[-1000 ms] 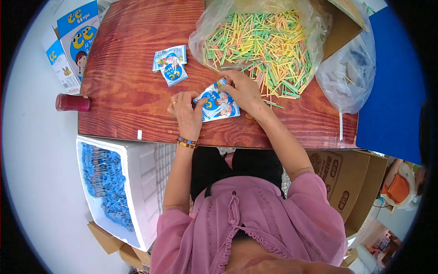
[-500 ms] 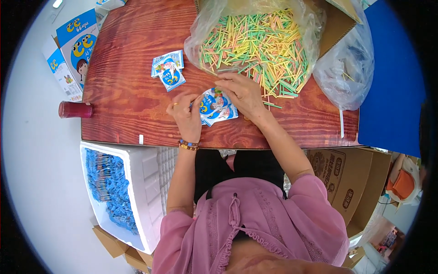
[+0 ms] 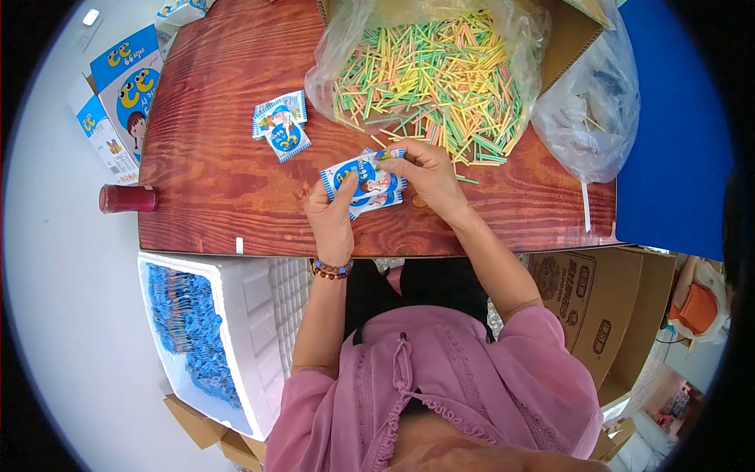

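Note:
A blue-and-white candy packet [image 3: 359, 171] is stretched between my two hands, above the near part of the table. My left hand [image 3: 332, 211] grips its left end, thumb lying on top. At its right end, my right hand [image 3: 431, 179] is closed with thumb and fingertips on the packet's edge. More packets of the same kind [image 3: 382, 203] lie just under it, partly hidden. Farther left, a small group of matching packets [image 3: 286, 138] lies overlapping on the wood. A heap of thin pastel sticks [image 3: 440, 86] in yellow, green and pink spreads beyond my right hand.
The sticks spill from a clear plastic bag [image 3: 330, 79] on the wooden table [image 3: 212, 157]. A crumpled clear bag [image 3: 586, 130] lies at right. A red-lidded jar [image 3: 128, 198] stands at the left edge. Below left, a white foam box [image 3: 250, 330] holds many blue packets.
A packet now lies flat between both hands. My left fingers have moved from a raised pinch onto its left end, and my right hand has come down to its right end.

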The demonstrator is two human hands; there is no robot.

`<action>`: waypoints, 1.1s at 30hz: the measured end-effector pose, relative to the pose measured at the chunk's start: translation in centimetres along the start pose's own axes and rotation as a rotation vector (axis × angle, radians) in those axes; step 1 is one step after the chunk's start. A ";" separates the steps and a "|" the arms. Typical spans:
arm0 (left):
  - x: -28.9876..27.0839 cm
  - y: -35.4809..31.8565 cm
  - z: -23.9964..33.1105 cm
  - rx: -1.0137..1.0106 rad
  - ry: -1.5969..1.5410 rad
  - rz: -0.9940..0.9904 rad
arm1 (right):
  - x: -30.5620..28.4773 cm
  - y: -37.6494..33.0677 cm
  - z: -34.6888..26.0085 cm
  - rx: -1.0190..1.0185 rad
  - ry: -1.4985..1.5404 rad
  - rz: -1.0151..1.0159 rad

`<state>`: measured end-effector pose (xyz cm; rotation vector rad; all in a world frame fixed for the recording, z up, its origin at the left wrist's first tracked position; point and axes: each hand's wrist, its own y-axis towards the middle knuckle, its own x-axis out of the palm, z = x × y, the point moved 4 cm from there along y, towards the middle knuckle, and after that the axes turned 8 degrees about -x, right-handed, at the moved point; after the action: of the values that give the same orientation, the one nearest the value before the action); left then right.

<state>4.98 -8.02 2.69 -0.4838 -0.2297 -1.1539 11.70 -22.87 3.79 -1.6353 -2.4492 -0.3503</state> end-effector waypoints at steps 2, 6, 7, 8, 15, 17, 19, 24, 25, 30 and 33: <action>-0.2 0.0 0.1 0.010 0.000 -0.004 | 0.0 -0.1 0.0 -0.087 -0.116 -0.036; -0.3 0.0 0.2 0.012 0.070 -0.041 | -0.6 -0.1 0.0 -0.091 -0.114 -0.033; -0.2 0.0 0.3 0.011 0.071 -0.042 | -0.6 -0.2 0.1 -0.057 -0.106 -0.035; 0.0 -0.1 0.4 0.035 0.071 -0.009 | -0.7 -0.3 0.2 -0.022 -0.099 -0.036; -0.5 -0.4 -0.9 0.049 -0.061 0.104 | -0.3 -0.8 0.7 -0.005 -0.030 -0.046; -0.5 -0.4 -1.0 0.039 -0.101 0.115 | -0.8 -0.8 0.7 -0.001 -0.043 -0.005; -0.3 -0.4 -0.7 0.031 -0.139 0.131 | -2.1 -0.6 0.0 -0.022 -0.030 0.031; -0.5 -0.1 -0.7 -0.048 -0.290 0.095 | -2.1 -0.8 -3.2 -0.397 -0.119 -0.169; -0.3 -0.1 -1.0 -0.055 -0.292 0.092 | -1.5 -1.2 -3.2 -0.431 -0.248 -0.209; 0.1 -0.4 -1.6 -0.089 -0.290 0.063 | 0.5 -1.9 -2.7 -0.646 -0.656 -0.349; -0.2 -1.1 -1.3 -0.096 -0.242 0.076 | -0.2 -1.4 -2.4 -0.532 -0.464 -0.429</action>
<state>3.86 -8.86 1.71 -0.7124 -0.3636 -1.0352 10.55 -24.27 5.88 -1.4604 -3.2888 -0.8240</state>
